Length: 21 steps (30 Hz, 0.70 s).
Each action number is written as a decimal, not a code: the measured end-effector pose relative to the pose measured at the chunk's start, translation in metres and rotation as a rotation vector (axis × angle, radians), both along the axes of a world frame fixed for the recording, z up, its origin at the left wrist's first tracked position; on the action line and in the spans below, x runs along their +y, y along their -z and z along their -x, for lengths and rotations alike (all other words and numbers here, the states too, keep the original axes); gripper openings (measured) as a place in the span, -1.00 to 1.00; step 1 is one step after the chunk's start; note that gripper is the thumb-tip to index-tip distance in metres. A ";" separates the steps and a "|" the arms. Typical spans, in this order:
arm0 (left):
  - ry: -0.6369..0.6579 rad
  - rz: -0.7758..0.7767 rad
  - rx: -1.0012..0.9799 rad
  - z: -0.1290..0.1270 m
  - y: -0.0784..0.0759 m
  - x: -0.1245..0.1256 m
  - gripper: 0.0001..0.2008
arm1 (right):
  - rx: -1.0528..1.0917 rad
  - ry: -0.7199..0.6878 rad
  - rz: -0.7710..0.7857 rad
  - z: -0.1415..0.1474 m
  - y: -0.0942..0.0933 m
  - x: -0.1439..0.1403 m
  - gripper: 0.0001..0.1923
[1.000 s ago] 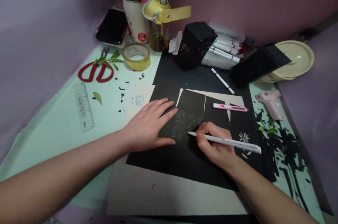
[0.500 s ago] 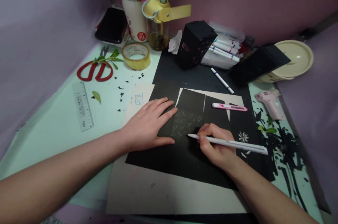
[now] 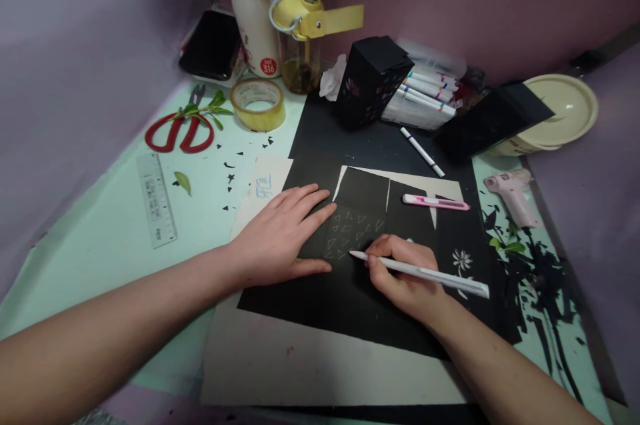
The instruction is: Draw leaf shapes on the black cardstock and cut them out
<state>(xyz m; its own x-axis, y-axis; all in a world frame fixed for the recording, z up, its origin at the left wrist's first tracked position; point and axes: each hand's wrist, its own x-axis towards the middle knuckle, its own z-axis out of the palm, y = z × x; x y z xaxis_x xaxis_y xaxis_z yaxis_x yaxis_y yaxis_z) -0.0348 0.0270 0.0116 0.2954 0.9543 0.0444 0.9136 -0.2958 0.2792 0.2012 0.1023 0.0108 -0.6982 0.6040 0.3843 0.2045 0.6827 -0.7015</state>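
My left hand [image 3: 287, 235] lies flat with fingers spread on a sheet of black paper [image 3: 320, 308]. A white pen [image 3: 430, 273] is gripped in my right hand [image 3: 403, 271], its tip at the lower edge of several small outlined triangles drawn on the paper. I cannot tell whether the tip touches the surface. A pink craft knife [image 3: 435, 202] rests just beyond my right hand. To the right of that hand, a white flower-shaped cutout [image 3: 462, 259] shows in the black paper. Under the black sheet lies a pale board [image 3: 320, 371].
Red-handled scissors [image 3: 180, 131], a clear ruler [image 3: 157, 201] and a tape roll [image 3: 258, 105] lie at left. Behind stand a white bottle [image 3: 257, 31], a black paper box [image 3: 373, 81] and markers [image 3: 425, 95]. A pink glue gun [image 3: 515, 198] and black scraps [image 3: 545, 285] are at right.
My right hand and the pen have shifted slightly left, the pen tip now closer to the lower row of triangles. My left hand stays in place.
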 end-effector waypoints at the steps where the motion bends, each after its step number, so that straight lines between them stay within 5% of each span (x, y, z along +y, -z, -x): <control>1: 0.001 0.000 0.002 0.000 0.000 0.000 -0.13 | -0.003 -0.002 0.000 0.000 0.000 0.000 -0.86; 21: 0.009 -0.003 0.055 0.000 -0.002 0.001 -0.12 | -0.069 0.007 0.027 -0.004 0.000 0.000 -0.82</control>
